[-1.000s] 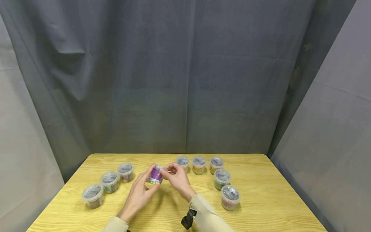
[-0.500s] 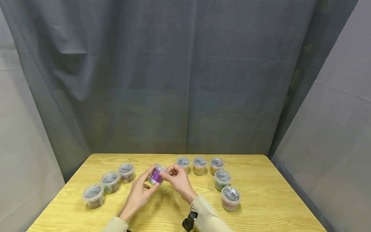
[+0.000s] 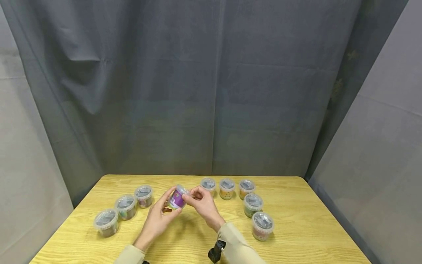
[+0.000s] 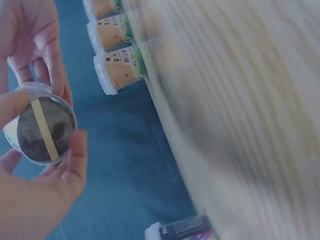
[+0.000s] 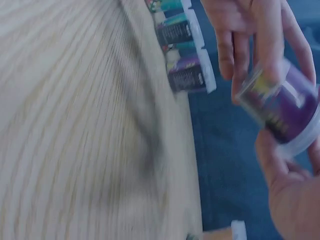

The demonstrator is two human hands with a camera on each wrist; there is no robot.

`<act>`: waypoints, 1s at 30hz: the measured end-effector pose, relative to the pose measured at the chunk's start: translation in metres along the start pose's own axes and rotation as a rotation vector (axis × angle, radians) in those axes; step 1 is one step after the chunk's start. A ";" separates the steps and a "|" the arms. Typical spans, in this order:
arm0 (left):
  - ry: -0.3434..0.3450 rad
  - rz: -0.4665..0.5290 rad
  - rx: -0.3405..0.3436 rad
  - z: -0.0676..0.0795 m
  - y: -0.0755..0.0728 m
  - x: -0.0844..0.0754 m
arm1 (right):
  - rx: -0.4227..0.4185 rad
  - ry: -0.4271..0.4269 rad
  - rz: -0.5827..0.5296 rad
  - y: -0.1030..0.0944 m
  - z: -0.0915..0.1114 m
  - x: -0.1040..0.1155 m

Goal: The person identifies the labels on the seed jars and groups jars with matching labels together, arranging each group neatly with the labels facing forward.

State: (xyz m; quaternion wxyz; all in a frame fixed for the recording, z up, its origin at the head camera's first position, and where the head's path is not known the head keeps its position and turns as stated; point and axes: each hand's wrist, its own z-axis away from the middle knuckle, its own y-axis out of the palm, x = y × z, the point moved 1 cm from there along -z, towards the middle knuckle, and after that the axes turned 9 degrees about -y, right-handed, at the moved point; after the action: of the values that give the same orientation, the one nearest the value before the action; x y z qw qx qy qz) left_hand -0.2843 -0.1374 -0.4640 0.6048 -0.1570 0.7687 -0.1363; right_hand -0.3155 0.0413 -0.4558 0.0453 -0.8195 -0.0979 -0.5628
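Above the table's middle, my two hands hold a small clear plastic tub (image 3: pixel 177 198) with a purple label and a translucent lid. It is tilted. My left hand (image 3: pixel 156 218) grips the tub's left side between thumb and fingers. My right hand (image 3: pixel 205 207) pinches it on the right, near the lid. In the left wrist view the tub's round base (image 4: pixel 46 131) shows dark contents and a pale flat strip across it. The right wrist view has the purple label (image 5: pixel 290 102) partly blurred, with fingers of both hands around the tub.
Three lidded tubs stand in a slanting row on the left, the nearest tub (image 3: pixel 106 223) at the front. Several more curve along the back and right, including an orange-labelled tub (image 3: pixel 226 189) and a pinkish tub (image 3: pixel 262 226). All rest on the wooden table (image 3: pixel 303 220).
The held tub has turned and tipped slightly between the fingers, so more of its lid and a different part of the label show. Both hands stay nearly in place.
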 end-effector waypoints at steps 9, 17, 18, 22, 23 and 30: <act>-0.023 0.085 0.086 -0.002 -0.003 0.003 | -0.028 0.015 0.065 -0.003 0.001 0.004; 0.032 -0.016 0.027 -0.001 0.000 0.002 | -0.015 0.024 0.052 -0.006 0.002 0.005; 0.047 -0.053 0.015 -0.001 0.000 0.002 | -0.017 0.022 0.055 -0.007 0.002 0.005; 0.053 -0.058 0.039 -0.001 0.000 0.001 | -0.014 0.019 0.047 -0.010 0.003 0.005; 0.046 -0.042 0.052 -0.002 0.000 0.002 | -0.008 0.016 0.051 -0.010 0.003 0.006; 0.126 -0.127 0.006 0.000 0.001 -0.001 | 0.014 -0.004 0.089 -0.011 0.001 0.005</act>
State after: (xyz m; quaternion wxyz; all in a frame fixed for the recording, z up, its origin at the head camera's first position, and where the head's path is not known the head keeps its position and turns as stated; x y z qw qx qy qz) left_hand -0.2838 -0.1361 -0.4635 0.5459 -0.1947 0.7933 -0.1864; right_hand -0.3152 0.0531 -0.4524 0.0756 -0.8238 -0.0654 -0.5580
